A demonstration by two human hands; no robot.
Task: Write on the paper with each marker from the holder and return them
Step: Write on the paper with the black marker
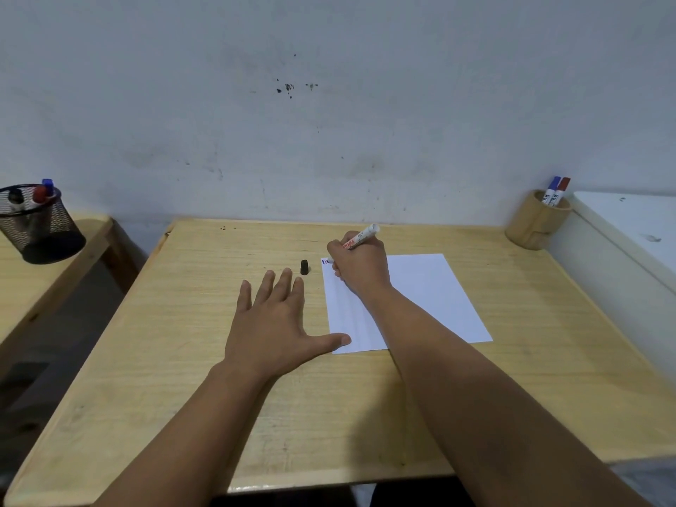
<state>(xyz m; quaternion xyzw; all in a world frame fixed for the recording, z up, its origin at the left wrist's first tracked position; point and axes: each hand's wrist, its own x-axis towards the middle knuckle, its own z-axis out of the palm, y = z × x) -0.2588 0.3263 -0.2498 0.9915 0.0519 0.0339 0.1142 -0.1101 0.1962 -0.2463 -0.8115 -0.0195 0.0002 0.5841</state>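
Note:
A white sheet of paper lies on the wooden table. My right hand grips a white marker with red lettering, its tip down at the paper's top left corner beside small blue and red marks. A black marker cap stands on the table just left of the paper. My left hand lies flat with fingers spread, the thumb pressing the paper's lower left corner. A wooden holder at the back right holds a blue-capped marker and a red-capped marker.
A black mesh cup with several markers stands on a second wooden table at the left. A white appliance borders the table on the right. A marked grey wall stands behind.

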